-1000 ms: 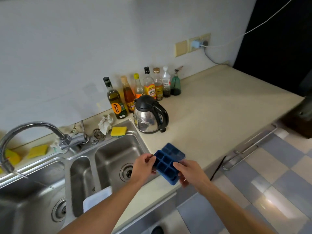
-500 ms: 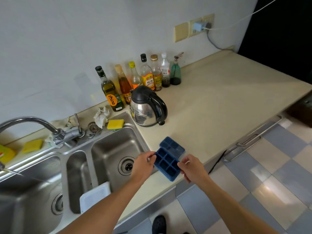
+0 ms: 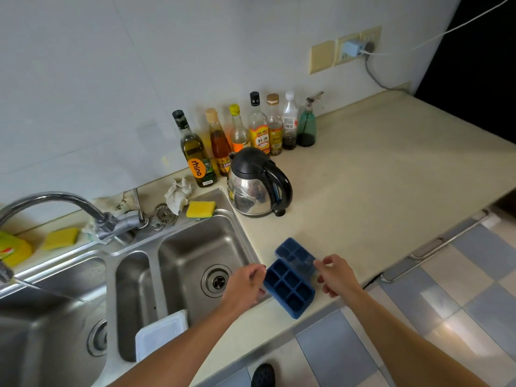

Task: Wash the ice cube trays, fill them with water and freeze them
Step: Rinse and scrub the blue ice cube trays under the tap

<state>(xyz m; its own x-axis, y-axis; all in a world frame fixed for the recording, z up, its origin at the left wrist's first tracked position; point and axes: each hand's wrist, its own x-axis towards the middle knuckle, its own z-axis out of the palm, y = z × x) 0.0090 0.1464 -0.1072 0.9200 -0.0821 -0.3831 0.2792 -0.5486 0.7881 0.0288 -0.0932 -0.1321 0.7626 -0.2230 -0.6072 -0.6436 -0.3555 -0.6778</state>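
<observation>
near ice cube tray (image 3: 289, 287), far ice cube tray (image 3: 293, 251) touching on desk (image 3: 363, 191) | left grip (image 3: 245, 283) at near tray's edge | right grip (image 3: 337, 275) at far tray's corner | grasping or released: cannot tell

Here on the cream laminate counter (image 3: 377, 191), close to its front edge, lies the near blue silicone ice cube tray (image 3: 289, 289). The far blue silicone ice cube tray (image 3: 294, 252) is right behind it, the two touching end to end. The left hand (image 3: 245, 283) is at the near tray's left edge and the right hand (image 3: 337, 276) is on its right. Left of the trays is the stainless steel sink (image 3: 184, 258), with a white plastic lid (image 3: 160, 333) in its narrow middle basin. Behind the trays stands the black-handled steel kettle (image 3: 251, 191). A yellow rectangular sponge (image 3: 200, 209) sits on the sink rim to the kettle's left, and a row of glass and plastic bottles (image 3: 259, 129) stands behind it, against the wall.
</observation>
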